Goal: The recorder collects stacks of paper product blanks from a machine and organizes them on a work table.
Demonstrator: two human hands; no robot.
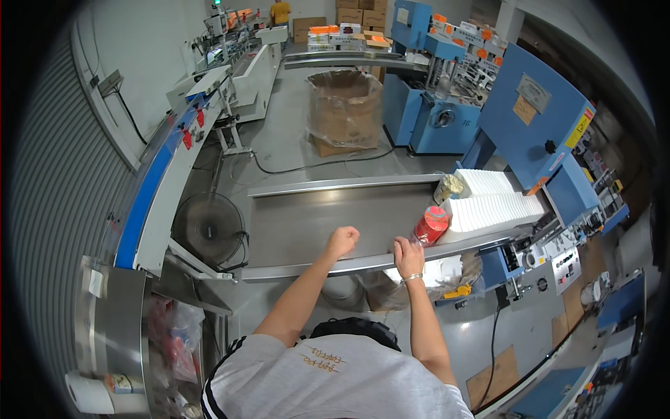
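My left hand [343, 241] is over the metal trough [314, 209], just inside its near rim. Its fingers are curled closed, and whatever they may hold is hidden. At the near rim, my right hand [409, 258] has its fingers bent beside a red roll-shaped object [432, 222] in clear wrap. Whether they grip anything there is not visible. Behind the red object sits a smaller yellowish, can-shaped item [447, 187]. Two long rows of thin white sheets [492, 213] stand packed side by side at the trough's right end.
A tall blue machine [520, 115] rises beyond the white rows. A large cardboard box lined with plastic [345, 108] stands past the trough. To the left are a blue-edged conveyor [157, 188] and a round floor fan [209, 229]. Plastic bags [391, 288] lie below the near rim.
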